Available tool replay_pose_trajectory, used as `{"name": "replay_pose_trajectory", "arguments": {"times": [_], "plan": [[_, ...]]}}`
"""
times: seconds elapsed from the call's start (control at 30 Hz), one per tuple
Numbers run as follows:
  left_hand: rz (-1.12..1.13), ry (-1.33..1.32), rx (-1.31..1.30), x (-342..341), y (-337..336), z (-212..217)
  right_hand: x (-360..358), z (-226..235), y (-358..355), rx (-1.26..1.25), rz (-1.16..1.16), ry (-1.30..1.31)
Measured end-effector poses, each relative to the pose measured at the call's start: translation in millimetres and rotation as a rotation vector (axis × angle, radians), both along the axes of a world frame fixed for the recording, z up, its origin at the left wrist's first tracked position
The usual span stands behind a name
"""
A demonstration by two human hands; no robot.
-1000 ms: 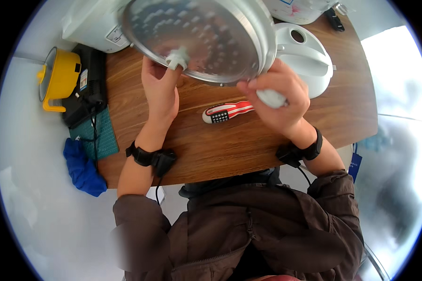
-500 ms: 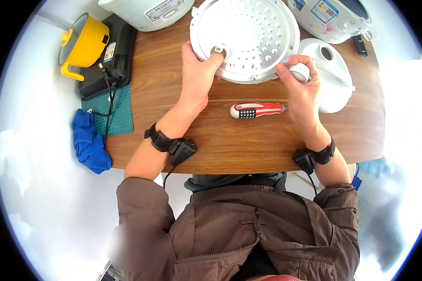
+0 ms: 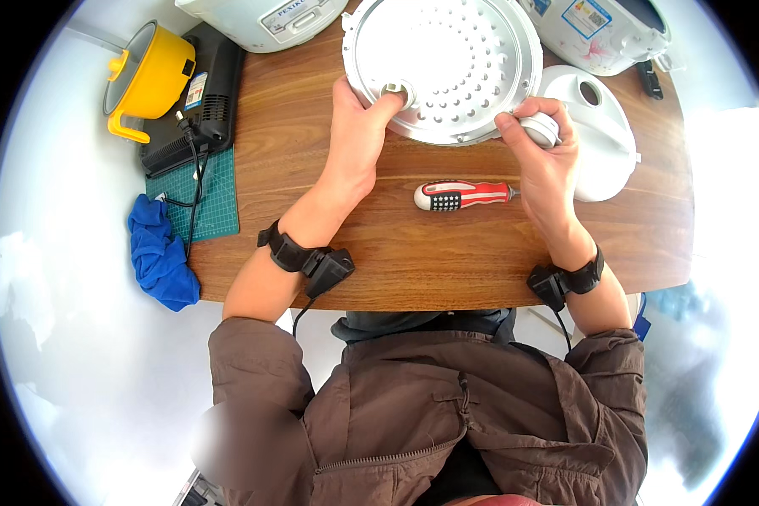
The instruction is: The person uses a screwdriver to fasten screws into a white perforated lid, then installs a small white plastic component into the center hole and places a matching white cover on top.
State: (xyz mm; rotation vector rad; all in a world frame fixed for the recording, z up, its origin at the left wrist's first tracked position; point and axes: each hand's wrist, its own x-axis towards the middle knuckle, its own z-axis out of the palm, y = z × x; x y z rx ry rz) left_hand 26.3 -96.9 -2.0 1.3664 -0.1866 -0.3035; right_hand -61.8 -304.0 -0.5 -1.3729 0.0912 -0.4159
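Note:
A round, dimpled metal rice cooker inner lid is held up at the far edge of the desk, bright with glare. My left hand grips its near left rim, the thumb pressed at a small round opening with a pale fitting. At the lid's right rim, my right hand is closed around a small round white steam vent cap; its thumb reaches the rim. Below the lid lies a screwdriver with a red, white and black handle, its tip hidden behind my right hand. A white outer lid cover lies to the right.
Two rice cooker bodies stand at the back, one pale blue and one white with flowers. At left are a yellow pot on a black appliance, a green cutting mat, a cable and a blue cloth.
The inner lid has tilted slightly and its surface now reflects more light. Both hands keep their grips in nearly the same places.

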Motion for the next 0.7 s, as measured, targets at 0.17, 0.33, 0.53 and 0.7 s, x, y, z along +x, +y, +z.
{"name": "replay_pose_trajectory", "arguments": {"times": [0.17,0.33,0.53,0.7], "plan": [[0.076,0.093,-0.045,-8.2,-2.2,6.7,-1.0,1.5,0.2,-0.09,-0.017,-0.011],[0.124,0.117,-0.138,-8.9,-1.9,1.6,1.0,1.0,-1.2,0.048,-0.013,0.041],[0.087,0.014,-0.418,-4.3,-5.2,0.4,4.0,-1.9,-8.9,0.328,0.051,0.082],[0.004,0.123,-0.574,-3.0,-0.1,11.2,2.9,2.1,-11.4,0.414,0.133,0.113]]}}
